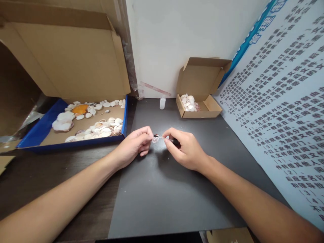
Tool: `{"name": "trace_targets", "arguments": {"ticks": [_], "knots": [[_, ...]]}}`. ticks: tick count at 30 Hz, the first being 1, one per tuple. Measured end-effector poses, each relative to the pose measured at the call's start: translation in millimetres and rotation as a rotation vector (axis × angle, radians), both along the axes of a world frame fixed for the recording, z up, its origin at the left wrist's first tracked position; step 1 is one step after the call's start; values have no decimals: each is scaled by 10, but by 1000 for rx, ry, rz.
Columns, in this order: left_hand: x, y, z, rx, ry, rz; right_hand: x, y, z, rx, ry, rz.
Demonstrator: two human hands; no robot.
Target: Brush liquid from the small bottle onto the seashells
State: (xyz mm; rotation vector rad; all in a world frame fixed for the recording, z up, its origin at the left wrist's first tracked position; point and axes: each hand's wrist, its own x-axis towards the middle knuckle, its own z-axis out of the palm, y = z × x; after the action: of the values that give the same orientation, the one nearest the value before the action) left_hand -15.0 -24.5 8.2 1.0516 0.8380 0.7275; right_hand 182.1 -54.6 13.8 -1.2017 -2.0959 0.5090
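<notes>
Holding is done by two bare hands over one dark mat [152,202] — one small speckled shell [155,140] is pinched at its edge by the left hand [138,143], between thumb and forefinger, with the remaining fingers curled in. One slim tool [175,141] with a black handle is gripped by the right hand [186,146], its thumb and forefinger parted only by the thin shaft. The tool's tip is brought to the shell; whether they touch is too small to tell. Two open boxes are seen: one large blue box [73,145] at left, where many pale shells and one orange shell [80,109] are spread, and one small brown box [199,114], partly filled with shells — too overlapped to be counted. One white bottle [162,103] is placed beyond the hands.
</notes>
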Motion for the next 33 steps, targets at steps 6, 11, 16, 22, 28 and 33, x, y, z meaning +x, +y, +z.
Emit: {"name": "trace_targets", "arguments": {"ticks": [6,11,16,22,28,33], "knots": [[-2,-2,-5,5,-20,9,0,13,6,-32,-55,-17],[2,-4,-3,-3,-34,19,-7,27,12,-75,-122,-67],[2,-2,-3,-7,-29,25,-16,14,8,-45,-100,-62],[-5,-14,13,-1,-32,33,-22,-3,11,-23,-97,-50],[-4,-10,14,-4,-50,38,-25,-7,24,17,-61,-52],[7,-14,35,-13,-38,11,-26,3,-1,44,-54,-31]]}}
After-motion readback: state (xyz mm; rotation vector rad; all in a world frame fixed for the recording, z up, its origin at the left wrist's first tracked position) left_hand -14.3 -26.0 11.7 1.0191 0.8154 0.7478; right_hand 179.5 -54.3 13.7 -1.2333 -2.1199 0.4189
